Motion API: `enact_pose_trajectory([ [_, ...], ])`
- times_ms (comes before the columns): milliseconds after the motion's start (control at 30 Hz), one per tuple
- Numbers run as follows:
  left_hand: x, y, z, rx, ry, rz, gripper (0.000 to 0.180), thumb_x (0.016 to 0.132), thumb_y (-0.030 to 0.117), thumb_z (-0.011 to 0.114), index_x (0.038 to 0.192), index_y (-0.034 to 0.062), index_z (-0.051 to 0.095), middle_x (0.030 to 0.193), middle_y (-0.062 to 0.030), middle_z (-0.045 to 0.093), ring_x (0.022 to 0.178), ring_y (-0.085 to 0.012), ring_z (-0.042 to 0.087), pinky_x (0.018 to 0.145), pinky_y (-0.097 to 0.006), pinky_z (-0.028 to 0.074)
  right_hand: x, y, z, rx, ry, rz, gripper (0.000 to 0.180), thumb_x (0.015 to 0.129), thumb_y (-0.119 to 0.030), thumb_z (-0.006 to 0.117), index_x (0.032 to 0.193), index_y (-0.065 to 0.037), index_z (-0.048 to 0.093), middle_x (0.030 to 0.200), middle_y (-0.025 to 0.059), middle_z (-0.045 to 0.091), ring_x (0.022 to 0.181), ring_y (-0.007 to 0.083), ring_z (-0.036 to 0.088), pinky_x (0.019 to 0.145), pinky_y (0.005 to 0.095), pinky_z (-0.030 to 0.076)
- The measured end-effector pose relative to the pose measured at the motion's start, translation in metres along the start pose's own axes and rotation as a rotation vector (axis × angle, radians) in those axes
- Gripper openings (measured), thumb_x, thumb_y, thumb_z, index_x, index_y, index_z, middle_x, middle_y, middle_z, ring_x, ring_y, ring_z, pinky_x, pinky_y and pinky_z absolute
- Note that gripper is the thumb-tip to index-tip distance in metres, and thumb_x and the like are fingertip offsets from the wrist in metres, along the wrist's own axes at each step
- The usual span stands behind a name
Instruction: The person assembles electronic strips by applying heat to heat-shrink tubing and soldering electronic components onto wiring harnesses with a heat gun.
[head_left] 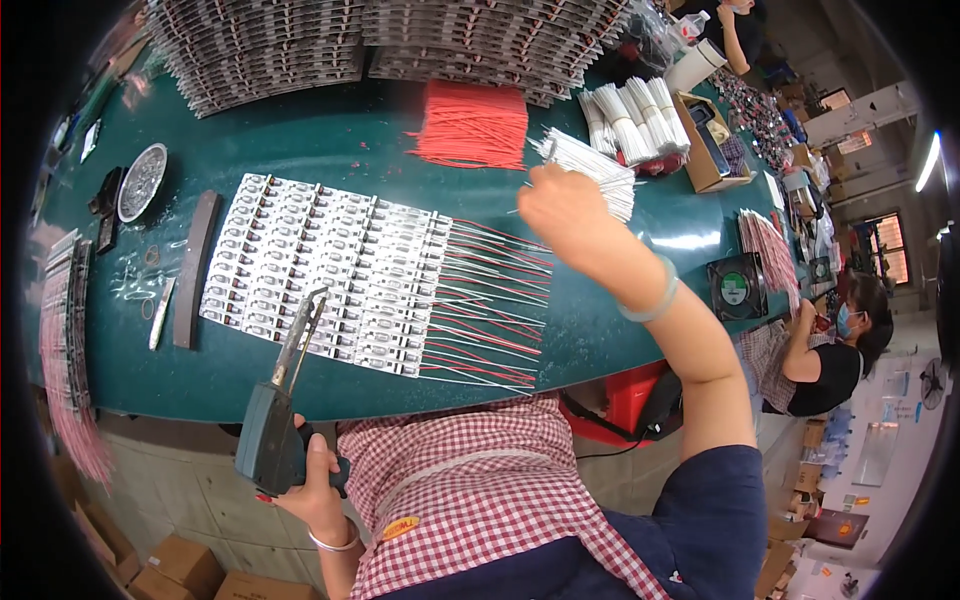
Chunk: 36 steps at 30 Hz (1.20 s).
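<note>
- Head view: I had my left hand [318, 478] wrapped tight on the grip of a pistol-style soldering gun [275, 425], held low at the near table edge, its tip [318, 297] resting over the lower rows of the white LED strip panel [325, 270].
- My right hand [565, 205] was stretched far forward, fingers pinched together at the fanned bundle of white wires [600, 170]; whether a single wire was already between them I could not tell.
- I judged the step as fetching a fresh lead while the gun waited over the panel. The next move called for bringing one wire back without dragging the arm across the red and white leads [490, 300] already fanned from the panel's right edge.
- Around it: a heap of red wires [472, 122] beyond the panel, stacked strips [270, 45] at the far edge, a dark bar [195, 268] left of the panel, a round tin [142, 180], a small fan [738, 287].
- A seated co-worker [825, 355] worked well apart on my right.
</note>
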<state>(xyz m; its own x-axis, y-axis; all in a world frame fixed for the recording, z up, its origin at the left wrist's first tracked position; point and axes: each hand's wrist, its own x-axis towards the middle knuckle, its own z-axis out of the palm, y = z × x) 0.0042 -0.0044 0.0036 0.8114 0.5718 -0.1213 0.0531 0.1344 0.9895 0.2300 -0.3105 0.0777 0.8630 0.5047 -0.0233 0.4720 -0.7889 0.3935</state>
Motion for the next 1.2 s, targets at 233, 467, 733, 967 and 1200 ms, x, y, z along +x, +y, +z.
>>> enact_pose_trajectory([
  [233,-0.007,0.002,-0.014,-0.019,0.052,0.022,0.037,0.086,-0.005,0.066,0.122,-0.0067,0.056,0.113,-0.0162,0.068,0.056,-0.0097,0.052,0.048,-0.022,0.042,0.028,-0.023,0.025,-0.043,-0.166,-0.140,0.005,0.067,-0.004,0.070,0.071,-0.006,0.072,0.079,0.0133,0.066,0.082,0.0268,0.067,0.066,0.0370,0.057],
  [467,-0.003,-0.006,-0.029,-0.162,0.067,-0.115,0.050,0.083,-0.008,0.065,0.131,-0.0044,0.052,0.116,-0.0166,0.065,0.059,-0.0127,0.056,0.047,-0.025,0.046,0.009,-0.053,-0.001,0.194,0.171,-0.070,0.013,0.073,-0.002,0.066,0.083,-0.005,0.073,0.088,0.0120,0.066,0.085,0.0277,0.066,0.070,0.0379,0.055],
  [733,0.003,0.003,-0.031,-0.293,-0.046,-0.231,0.052,0.081,-0.004,0.067,0.131,-0.0051,0.053,0.117,-0.0174,0.064,0.066,-0.0175,0.063,0.055,-0.029,0.053,-0.020,-0.165,0.005,0.914,0.474,-0.073,0.027,0.072,0.009,0.072,0.096,-0.003,0.072,0.087,0.0084,0.065,0.079,0.0266,0.061,0.066,0.0356,0.051],
  [967,-0.009,-0.012,-0.044,0.056,-0.181,-0.103,0.040,0.081,-0.008,0.067,0.120,-0.0047,0.060,0.110,-0.0158,0.066,0.069,-0.0152,0.061,0.055,-0.026,0.050,-0.024,-0.191,0.020,0.837,0.546,-0.024,0.030,0.070,0.010,0.072,0.098,-0.001,0.072,0.086,0.0084,0.064,0.077,0.0244,0.060,0.064,0.0346,0.051],
  [1200,-0.006,-0.006,-0.033,0.386,-0.235,0.109,0.024,0.077,-0.001,0.077,0.099,-0.0037,0.071,0.093,-0.0140,0.072,0.078,-0.0203,0.071,0.068,-0.028,0.054,-0.026,-0.190,0.017,0.801,0.507,-0.065,0.033,0.068,0.006,0.064,0.101,0.003,0.068,0.092,0.0106,0.060,0.082,0.0258,0.058,0.066,0.0345,0.050],
])
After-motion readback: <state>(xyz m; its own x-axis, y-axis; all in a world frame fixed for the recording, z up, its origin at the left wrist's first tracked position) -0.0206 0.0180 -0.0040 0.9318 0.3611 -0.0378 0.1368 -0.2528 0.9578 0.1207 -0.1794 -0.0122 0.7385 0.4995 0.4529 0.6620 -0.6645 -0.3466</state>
